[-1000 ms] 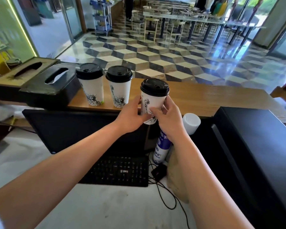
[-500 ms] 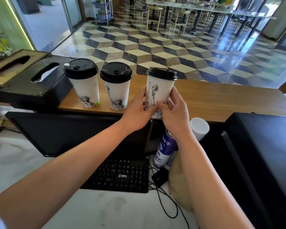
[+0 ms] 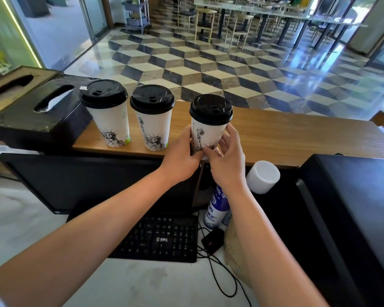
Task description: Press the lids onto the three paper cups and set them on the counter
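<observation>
Three white paper cups with black statue drawings all carry black lids. Two of them, the left cup [image 3: 110, 120] and the middle cup [image 3: 154, 127], stand side by side on the wooden counter [image 3: 286, 138]. The third cup [image 3: 206, 134] is at the counter's near edge, to the right of the pair. My left hand [image 3: 182, 156] grips its lower left side and my right hand [image 3: 227, 160] wraps its lower right side. The cup's base is hidden by my fingers, so contact with the counter cannot be told.
Two tissue boxes, one black [image 3: 38, 114], one tan [image 3: 11, 83], sit at the counter's left end. Below the counter are a monitor back [image 3: 75, 180], a black keyboard [image 3: 160, 238], a white and blue bottle [image 3: 216, 207], a white cylinder [image 3: 262, 176] and a black box [image 3: 353, 207].
Both hands carried the third cup up and forward from below the counter edge to the counter's near edge, right of the two standing cups.
</observation>
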`<state>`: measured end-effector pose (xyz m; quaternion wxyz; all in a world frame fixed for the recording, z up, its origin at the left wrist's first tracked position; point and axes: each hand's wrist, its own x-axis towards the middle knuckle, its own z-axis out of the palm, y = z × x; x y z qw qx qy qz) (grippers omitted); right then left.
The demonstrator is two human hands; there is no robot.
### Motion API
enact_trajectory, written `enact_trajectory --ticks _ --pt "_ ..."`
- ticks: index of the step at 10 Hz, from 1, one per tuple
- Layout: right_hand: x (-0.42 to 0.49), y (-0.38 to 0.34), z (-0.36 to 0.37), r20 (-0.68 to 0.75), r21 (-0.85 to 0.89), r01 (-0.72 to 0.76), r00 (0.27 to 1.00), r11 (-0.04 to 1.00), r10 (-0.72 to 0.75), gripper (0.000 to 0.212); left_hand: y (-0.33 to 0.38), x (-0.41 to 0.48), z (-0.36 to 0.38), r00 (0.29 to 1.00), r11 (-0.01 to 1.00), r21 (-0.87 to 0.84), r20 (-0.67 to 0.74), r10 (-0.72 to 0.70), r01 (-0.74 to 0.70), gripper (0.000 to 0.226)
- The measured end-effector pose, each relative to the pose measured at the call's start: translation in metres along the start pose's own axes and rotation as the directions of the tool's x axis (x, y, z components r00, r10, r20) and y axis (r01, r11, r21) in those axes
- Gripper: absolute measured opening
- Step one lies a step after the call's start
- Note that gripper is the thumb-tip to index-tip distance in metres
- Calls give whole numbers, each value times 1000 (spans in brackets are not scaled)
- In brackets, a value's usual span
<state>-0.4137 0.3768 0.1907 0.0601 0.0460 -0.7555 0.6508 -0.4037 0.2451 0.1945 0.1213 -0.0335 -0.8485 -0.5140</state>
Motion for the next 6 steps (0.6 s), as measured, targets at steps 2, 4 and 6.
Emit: enact_trajectory --ticks 2,4,6 --pt "3 -4 1 -28 -43 7 1000 999 -8 78 -2 7 0 998 997 71 64 -25 20 41" --pt "3 -5 4 -86 -64 -1 996 998 -4 75 -1 8 1 998 991 131 66 -20 11 33" --pt "-9 -16 2 -72 -126 -25 997 992 16 90 7 -2 2 1000 989 147 20 -23 20 29"
